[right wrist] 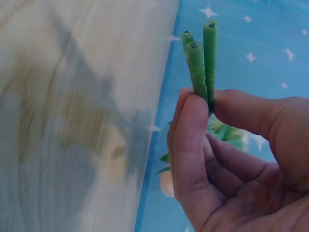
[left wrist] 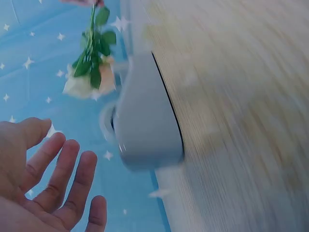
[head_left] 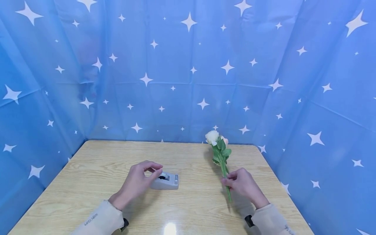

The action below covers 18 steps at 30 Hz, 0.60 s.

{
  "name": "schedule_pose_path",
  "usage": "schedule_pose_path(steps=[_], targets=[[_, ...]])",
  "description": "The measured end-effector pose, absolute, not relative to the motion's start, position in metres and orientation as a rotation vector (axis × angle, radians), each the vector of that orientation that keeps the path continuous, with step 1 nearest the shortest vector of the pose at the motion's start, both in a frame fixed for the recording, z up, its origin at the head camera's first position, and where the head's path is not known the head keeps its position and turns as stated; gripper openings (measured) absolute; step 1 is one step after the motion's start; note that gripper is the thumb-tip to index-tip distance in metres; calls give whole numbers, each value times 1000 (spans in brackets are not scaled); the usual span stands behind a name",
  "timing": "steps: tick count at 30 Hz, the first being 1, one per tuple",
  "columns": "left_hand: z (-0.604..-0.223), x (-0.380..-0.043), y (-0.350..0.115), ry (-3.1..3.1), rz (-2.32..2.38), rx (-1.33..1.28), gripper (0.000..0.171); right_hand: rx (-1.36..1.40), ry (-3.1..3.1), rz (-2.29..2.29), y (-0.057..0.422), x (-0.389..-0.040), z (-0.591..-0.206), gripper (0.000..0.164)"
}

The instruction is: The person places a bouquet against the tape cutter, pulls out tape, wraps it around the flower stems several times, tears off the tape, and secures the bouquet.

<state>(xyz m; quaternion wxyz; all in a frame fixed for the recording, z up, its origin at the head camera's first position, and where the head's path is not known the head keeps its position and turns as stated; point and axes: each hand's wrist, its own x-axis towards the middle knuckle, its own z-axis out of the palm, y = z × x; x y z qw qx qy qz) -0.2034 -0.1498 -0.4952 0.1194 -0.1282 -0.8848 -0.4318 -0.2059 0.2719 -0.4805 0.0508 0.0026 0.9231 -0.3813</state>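
My right hand (head_left: 242, 183) pinches the green stems (right wrist: 197, 63) of a small bunch of artificial roses between thumb and fingers. A white rose (head_left: 212, 137) and a pale pink one (head_left: 224, 141) point toward the back of the table, with leaves (head_left: 221, 151) below the heads. Three cut stem ends stick out past the fingertips in the right wrist view. A grey tape dispenser (head_left: 165, 183) stands on the table, left of the flowers. Over its left end hovers my left hand (head_left: 140, 179); in the left wrist view its fingers (left wrist: 63, 179) are spread and hold nothing, apart from the dispenser.
The wood-grain table (head_left: 117, 153) has rounded back corners. A blue curtain (head_left: 176, 65) with white stars hangs behind it and along both sides. Light glares off the tabletop near its front edge. Dark bands (head_left: 249, 221) show at both sleeve cuffs.
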Motion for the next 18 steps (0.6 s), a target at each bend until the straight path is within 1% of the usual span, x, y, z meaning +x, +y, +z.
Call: schedule_pose_path(steps=[3,12,15,18], targets=[[-497,-207,-160,-2607,-1166,-399,19,60,2830,-1105,280,-207,-483,18],[-500,-210,-187,-2651,-914,-449,32,145,2827,-1051,294,-207,-489,27],[-501,-211,-193,-2656,-841,-469,39,149,2830,-1039,296,-209,-490,37],[-502,-211,-197,-2673,-788,-476,46,155,2829,-1026,299,-210,-492,34]])
